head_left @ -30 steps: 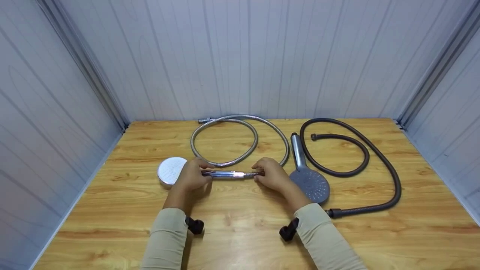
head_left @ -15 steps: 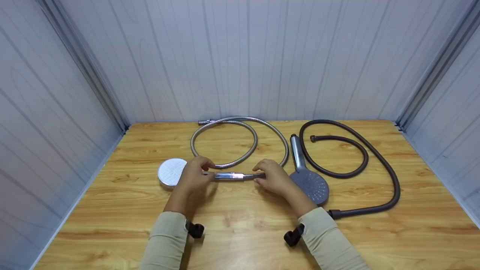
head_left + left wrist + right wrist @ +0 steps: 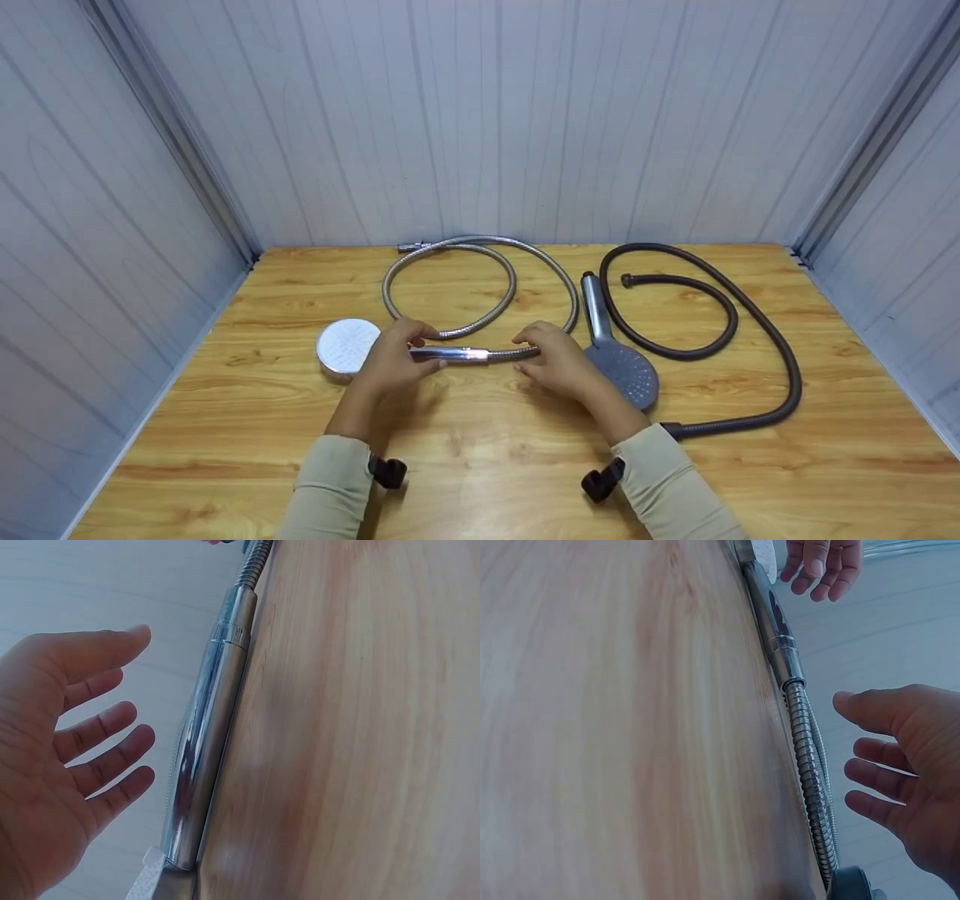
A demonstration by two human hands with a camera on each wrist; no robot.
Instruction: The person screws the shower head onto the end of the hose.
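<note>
A chrome hand shower lies on the table, its round white spray face (image 3: 345, 345) at the left and its handle (image 3: 459, 355) pointing right. The handle's end is joined to a silver metal hose (image 3: 807, 765). My left hand (image 3: 394, 360) hovers over the handle with fingers apart; in the left wrist view a gap shows between the fingers and the handle (image 3: 201, 750). Above the hose near the joint is my right hand (image 3: 559, 361), its fingers loosely bent. The right wrist view shows its fingers (image 3: 877, 780) clear of the hose, holding nothing.
Behind the hands the silver hose loops toward the back wall, ending in a metal fitting (image 3: 412, 247). Right of my right hand lies a second shower head (image 3: 626, 375) with a grey face. A dark grey hose (image 3: 787, 360) curls beyond it. White panels (image 3: 495, 120) enclose the table.
My right hand has shifted slightly right and toward me. The thumb of my left hand has spread a little away from the handle. Hand shower and hoses lie as before.
</note>
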